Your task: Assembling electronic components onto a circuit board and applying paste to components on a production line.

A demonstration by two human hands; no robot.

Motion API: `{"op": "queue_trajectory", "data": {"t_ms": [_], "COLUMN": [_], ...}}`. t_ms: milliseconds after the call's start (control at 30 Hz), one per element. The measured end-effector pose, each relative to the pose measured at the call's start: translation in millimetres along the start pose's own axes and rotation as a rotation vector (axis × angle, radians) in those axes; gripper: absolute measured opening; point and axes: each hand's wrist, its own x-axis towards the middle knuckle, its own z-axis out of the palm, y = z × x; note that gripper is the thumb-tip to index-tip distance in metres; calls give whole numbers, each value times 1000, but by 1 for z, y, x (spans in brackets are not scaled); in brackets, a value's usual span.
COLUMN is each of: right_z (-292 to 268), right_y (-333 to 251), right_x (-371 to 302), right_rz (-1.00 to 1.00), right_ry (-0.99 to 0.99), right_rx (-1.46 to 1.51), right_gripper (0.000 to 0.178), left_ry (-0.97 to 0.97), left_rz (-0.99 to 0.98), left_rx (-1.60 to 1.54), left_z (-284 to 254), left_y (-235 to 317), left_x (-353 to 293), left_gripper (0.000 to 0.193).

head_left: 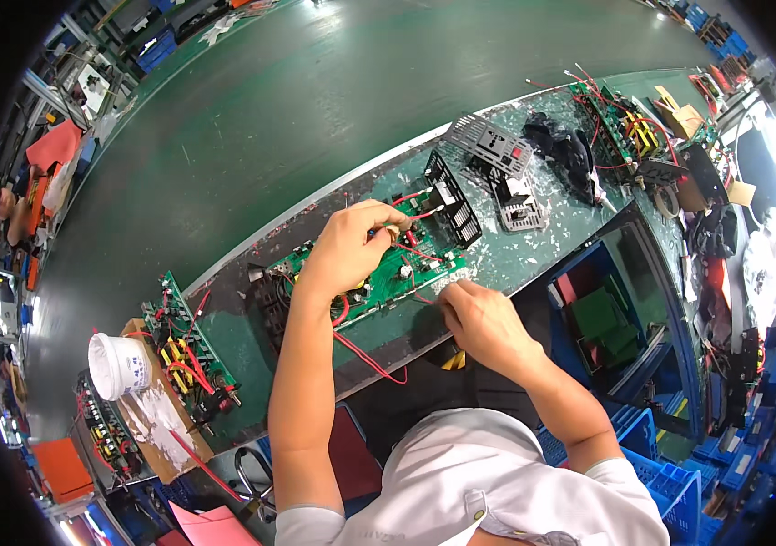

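A long green circuit board (432, 276) lies on the workbench in front of me, with red wires and small parts on it. My left hand (350, 246) is over its middle, thumb and fingers pinched together beside a red wire; what they hold is hidden. At the board's near right corner my right hand (488, 326) is closed in a pinch, and a thin red wire (423, 298) runs to its fingertips. A black slotted end panel (463, 211) stands at the board's right end, with wires leading to it. Thick red wires (370, 358) loop over the near edge.
Grey socket panels (490, 144) and black plastic (563, 155) lie to the right, before more wired boards (634, 132). At left are another board (190, 350) and a white tub (118, 366) on cardboard. A green belt (315, 100) runs behind; a blue bin (670, 318) stands near right.
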Motion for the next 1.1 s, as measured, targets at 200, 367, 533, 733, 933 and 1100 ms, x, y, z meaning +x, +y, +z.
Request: {"op": "queue_trajectory", "data": {"t_ms": [200,367,533,733,933,1100], "right_z": [-7,-5,-6,4,-27,-37], "right_y": [-13,-7,-11,-9,11,-1], "right_x": [9,22,65,65,68,61], "right_rz": [-51,19,-47,-53,95,216], "right_ry": [327,423,415,136,271,163], "right_rx": [363,443,557,-121,366,920], "right_gripper": [17,12,18,39,17,12], "left_ry": [6,28,-228,188,121,-268], "left_rz": [4,34,-44,-162,-254,-100], "left_rx": [3,-64,-248,-263,-555,-626], "left_z": [1,1,-6,-3,-3,2], "left_y": [-5,2,18,-16,6,13], "left_x": [0,-1,-7,3,-1,-7], "left_gripper": [23,22,27,23,28,69]}}
